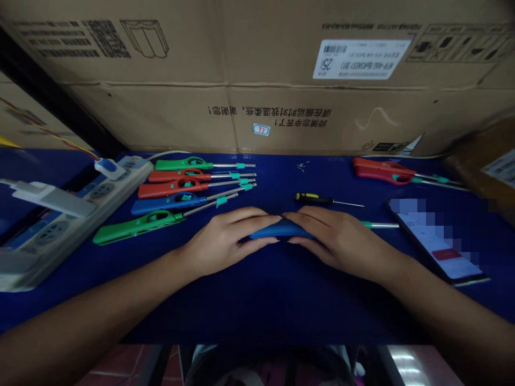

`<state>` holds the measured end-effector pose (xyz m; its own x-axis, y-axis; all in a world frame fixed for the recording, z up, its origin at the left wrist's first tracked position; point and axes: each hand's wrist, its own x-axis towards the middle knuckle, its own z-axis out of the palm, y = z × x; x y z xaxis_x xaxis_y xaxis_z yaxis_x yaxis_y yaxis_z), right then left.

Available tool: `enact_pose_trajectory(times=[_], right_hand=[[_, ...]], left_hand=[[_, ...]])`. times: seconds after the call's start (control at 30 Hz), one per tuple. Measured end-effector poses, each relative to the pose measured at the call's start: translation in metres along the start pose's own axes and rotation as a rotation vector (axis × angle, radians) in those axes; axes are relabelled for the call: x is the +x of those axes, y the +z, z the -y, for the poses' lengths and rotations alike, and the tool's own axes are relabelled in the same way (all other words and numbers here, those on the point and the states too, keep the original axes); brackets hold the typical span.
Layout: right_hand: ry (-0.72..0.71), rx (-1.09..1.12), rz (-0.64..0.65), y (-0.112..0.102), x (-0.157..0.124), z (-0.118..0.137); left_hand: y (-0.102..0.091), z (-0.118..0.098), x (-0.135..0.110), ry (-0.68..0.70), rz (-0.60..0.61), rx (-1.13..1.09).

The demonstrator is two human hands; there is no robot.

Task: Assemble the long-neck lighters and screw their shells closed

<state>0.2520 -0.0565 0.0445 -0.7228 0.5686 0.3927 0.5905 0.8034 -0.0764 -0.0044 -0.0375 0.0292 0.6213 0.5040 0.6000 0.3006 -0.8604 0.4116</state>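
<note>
Both hands grip one blue long-nosed lighter [281, 229] above the blue tabletop. My left hand [229, 238] is closed around its left end, thumb below and fingers on top. Farther along, my right hand [336, 236] covers its trigger part, and a metal tube with a teal tape tag pokes out to the right. Just beyond the hands lies a black and yellow screwdriver [316, 199]. To the left are lighters of the same kind: a near green one [139, 226], a blue one [169, 203], red ones [173, 186] and a far green one [183, 163].
Red lighters [382, 170] lie at the back right, near a phone [436, 241] and a brown box [491, 161]. A white power strip [76, 220] with plugs runs along the left. A large cardboard sheet [277, 96] stands behind the table.
</note>
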Motion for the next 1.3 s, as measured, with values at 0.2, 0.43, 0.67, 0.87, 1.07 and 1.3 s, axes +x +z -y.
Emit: enact_pose_trajectory(times=[0.2, 0.43, 0.67, 0.87, 1.07, 1.3], right_hand=[[0.035, 0.072, 0.033, -0.001, 0.000, 0.003], [0.040, -0.150, 0.070, -0.025, -0.006, -0.011], [0.049, -0.120, 0.087, -0.019, -0.006, -0.014], [0.125, -0.185, 0.068, -0.024, -0.010, -0.027], [0.135, -0.150, 0.098, -0.034, -0.013, -0.044], [0.069, -0.128, -0.011, -0.017, -0.005, -0.020]], left_hand=[[0.000, -0.003, -0.001, 0.038, 0.022, 0.068], [-0.016, 0.007, 0.002, 0.006, 0.013, 0.102], [-0.015, 0.001, 0.001, -0.023, 0.094, 0.119], [-0.014, 0.007, 0.003, -0.126, 0.088, 0.024], [-0.023, 0.015, 0.007, -0.327, 0.042, -0.128], [-0.016, 0.004, 0.011, -0.667, 0.153, -0.521]])
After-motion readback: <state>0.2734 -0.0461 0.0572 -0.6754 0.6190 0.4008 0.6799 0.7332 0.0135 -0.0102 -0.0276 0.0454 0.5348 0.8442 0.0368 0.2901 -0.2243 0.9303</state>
